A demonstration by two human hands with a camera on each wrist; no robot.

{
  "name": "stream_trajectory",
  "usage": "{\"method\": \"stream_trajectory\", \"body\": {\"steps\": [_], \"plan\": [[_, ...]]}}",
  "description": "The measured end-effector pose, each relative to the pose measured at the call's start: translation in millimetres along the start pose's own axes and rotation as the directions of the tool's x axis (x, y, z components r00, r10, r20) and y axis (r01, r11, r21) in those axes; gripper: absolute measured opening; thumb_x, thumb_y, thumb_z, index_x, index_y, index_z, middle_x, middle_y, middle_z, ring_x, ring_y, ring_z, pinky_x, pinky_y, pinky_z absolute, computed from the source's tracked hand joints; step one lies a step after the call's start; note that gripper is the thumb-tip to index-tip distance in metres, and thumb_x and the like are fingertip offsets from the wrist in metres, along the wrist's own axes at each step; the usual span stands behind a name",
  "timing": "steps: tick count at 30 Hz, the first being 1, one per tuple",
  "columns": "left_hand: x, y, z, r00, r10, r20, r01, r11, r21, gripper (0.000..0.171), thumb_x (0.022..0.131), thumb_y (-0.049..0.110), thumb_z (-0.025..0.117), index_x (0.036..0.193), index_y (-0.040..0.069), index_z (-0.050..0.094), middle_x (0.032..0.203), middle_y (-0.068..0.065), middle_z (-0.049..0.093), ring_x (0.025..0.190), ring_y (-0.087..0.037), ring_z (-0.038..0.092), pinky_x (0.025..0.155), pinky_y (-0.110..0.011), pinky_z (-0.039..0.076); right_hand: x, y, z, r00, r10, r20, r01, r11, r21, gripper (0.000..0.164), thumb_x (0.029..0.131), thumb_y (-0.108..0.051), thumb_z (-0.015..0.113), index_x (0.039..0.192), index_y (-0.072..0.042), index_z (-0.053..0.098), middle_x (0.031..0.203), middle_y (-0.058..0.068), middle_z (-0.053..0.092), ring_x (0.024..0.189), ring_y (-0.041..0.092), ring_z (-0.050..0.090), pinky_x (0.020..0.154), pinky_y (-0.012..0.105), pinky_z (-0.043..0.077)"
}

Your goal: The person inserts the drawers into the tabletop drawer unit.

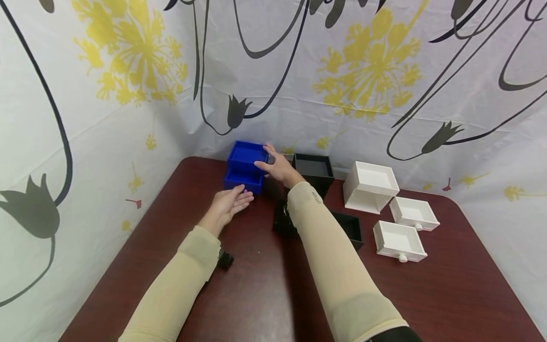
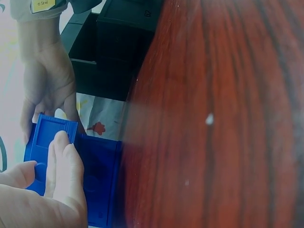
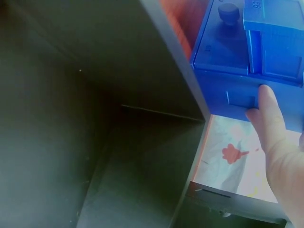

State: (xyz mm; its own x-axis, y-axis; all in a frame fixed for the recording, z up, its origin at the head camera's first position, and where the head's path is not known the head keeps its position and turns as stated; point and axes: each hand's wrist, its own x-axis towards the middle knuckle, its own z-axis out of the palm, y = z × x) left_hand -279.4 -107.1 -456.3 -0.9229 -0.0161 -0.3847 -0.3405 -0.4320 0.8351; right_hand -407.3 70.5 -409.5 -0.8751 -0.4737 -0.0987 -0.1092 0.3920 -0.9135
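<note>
A small blue drawer cabinet (image 1: 247,153) stands at the back left of the table, its lower blue drawer (image 1: 242,176) jutting out at the front. My right hand (image 1: 279,168) holds the cabinet's right side, fingers toward the back corner and thumb near the front edge. In the right wrist view, a finger of the right hand (image 3: 280,152) lies along the blue side wall. Just before the drawer is my left hand (image 1: 228,202), its fingers extended. In the left wrist view, its thumb is by the round blue knob (image 2: 41,170); whether they touch, I cannot tell.
Right of the blue cabinet stands a black cabinet shell (image 1: 314,165). Black drawers (image 1: 349,227) lie before it, partly behind my right forearm. Farther right are a white cabinet shell (image 1: 371,183) and two white drawers (image 1: 412,211). Patterned cloth (image 1: 273,90) hangs behind the table.
</note>
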Motion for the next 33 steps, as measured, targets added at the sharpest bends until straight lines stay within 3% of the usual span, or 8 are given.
{"method": "stream_trajectory", "body": {"steps": [19, 33], "plan": [[5.8, 2.5, -1.2, 1.000, -0.008, 0.004, 0.008, 1.000, -0.006, 0.047, 0.103, 0.027, 0.062, 0.140, -0.001, 0.054, 0.128, -0.019, 0.068, 0.104, -0.021, 0.072, 0.094, -0.034, 0.056, -3.0, -1.3, 1.9, 1.000, -0.006, -0.013, 0.006, 1.000, -0.010, 0.080, 0.098, -0.038, 0.069, 0.163, -0.026, 0.024, 0.169, -0.018, 0.007, 0.142, 0.026, 0.043, 0.097, 0.043, 0.055], [6.3, 5.3, -0.1, 1.000, -0.007, 0.010, 0.007, 1.000, -0.018, 0.047, 0.104, 0.027, 0.061, 0.141, -0.001, 0.053, 0.134, -0.021, 0.064, 0.116, -0.026, 0.068, 0.098, -0.035, 0.054, -3.1, -2.9, 1.7, 1.000, 0.008, -0.008, -0.008, 1.000, 0.007, 0.080, 0.097, -0.039, 0.069, 0.162, -0.029, 0.024, 0.168, -0.021, 0.007, 0.139, 0.027, 0.047, 0.097, 0.043, 0.055]]}}
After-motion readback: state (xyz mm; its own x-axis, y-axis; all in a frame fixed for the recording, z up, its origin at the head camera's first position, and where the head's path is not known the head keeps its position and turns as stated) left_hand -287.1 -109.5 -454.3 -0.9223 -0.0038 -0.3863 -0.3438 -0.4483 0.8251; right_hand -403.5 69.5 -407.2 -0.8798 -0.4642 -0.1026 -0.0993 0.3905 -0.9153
